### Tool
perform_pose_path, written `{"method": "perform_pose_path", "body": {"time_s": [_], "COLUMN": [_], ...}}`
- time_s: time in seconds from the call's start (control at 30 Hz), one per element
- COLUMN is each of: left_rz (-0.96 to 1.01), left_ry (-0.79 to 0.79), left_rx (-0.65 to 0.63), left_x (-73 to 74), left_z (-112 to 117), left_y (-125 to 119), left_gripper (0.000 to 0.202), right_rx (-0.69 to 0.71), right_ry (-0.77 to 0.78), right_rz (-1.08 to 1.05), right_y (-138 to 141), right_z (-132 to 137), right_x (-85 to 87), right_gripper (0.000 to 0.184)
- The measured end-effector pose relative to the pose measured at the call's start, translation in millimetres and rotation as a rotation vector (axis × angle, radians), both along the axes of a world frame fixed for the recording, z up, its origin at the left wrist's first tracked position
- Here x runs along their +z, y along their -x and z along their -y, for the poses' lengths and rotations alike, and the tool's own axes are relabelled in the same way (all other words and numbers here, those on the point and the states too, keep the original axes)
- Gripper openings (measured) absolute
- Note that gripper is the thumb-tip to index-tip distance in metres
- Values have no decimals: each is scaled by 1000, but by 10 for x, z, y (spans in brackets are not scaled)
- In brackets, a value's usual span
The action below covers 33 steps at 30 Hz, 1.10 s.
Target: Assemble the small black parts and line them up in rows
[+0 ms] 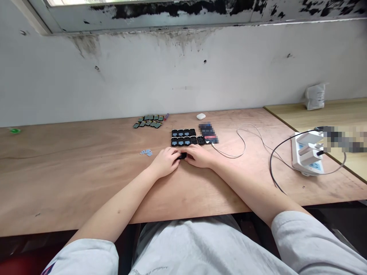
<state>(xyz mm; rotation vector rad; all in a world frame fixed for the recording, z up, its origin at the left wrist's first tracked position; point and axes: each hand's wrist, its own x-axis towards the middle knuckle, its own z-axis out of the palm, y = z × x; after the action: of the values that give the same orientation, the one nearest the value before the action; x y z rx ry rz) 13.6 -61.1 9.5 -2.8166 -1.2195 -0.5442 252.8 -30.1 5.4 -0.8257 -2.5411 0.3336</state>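
Between my fingers, just above or on the wooden table (183,194), is a small black plastic case part (182,156). My left hand (165,162) grips its left end and my right hand (198,156) its right end; the fingers cover much of it. Right behind my hands lie two rows of similar black case parts (183,137), several with a blue-grey pad inside. Left of my left hand is a small pile of light blue pads (146,152). Farther back, several flat pieces with grey-green faces (149,120) lie in two rows.
A phone-like dark device (208,133), blurred out, lies behind my right hand with a white cable (233,156) running right to a power strip (308,160) with chargers. A white rounded case (201,116), a purple-handled tool (166,117) and a plastic bag (315,96) are near the wall.
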Motion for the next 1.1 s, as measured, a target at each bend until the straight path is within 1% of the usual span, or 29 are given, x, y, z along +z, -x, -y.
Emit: {"method": "perform_pose_path", "body": {"time_s": [0.1, 0.33, 0.43, 0.6, 0.7, 0.8, 0.97, 1.1], "left_rz": [-36, 134, 106, -5, -39, -9, 135, 176], "left_ry": [7, 80, 77, 19, -2, -5, 0, 18], "left_rx": [-43, -102, -119, -131, -128, -142, -168, -183], "left_x": [-13, -127, -94, 35, 57, 8, -115, -145], "left_z": [-33, -155, -163, -97, -82, -109, -190, -222], "left_y": [44, 146, 150, 121, 105, 110, 158, 169], "left_gripper": [27, 25, 26, 28, 27, 28, 27, 25], "right_rx": [-5, 3, -1, 6, 13, 5, -2, 10], "right_ry": [1, 5, 10, -3, 3, 4, 15, 12], "right_rz": [-2, -6, -1, -29, -41, -37, -24, -17], "right_y": [-3, -16, -16, -4, 1, -3, -17, -14], "right_z": [-4, 8, 0, -35, -42, -34, -30, -46], "right_x": [-7, 11, 3, -39, -39, -24, -15, -37], "right_gripper": [46, 46, 46, 51, 54, 51, 48, 49]}}
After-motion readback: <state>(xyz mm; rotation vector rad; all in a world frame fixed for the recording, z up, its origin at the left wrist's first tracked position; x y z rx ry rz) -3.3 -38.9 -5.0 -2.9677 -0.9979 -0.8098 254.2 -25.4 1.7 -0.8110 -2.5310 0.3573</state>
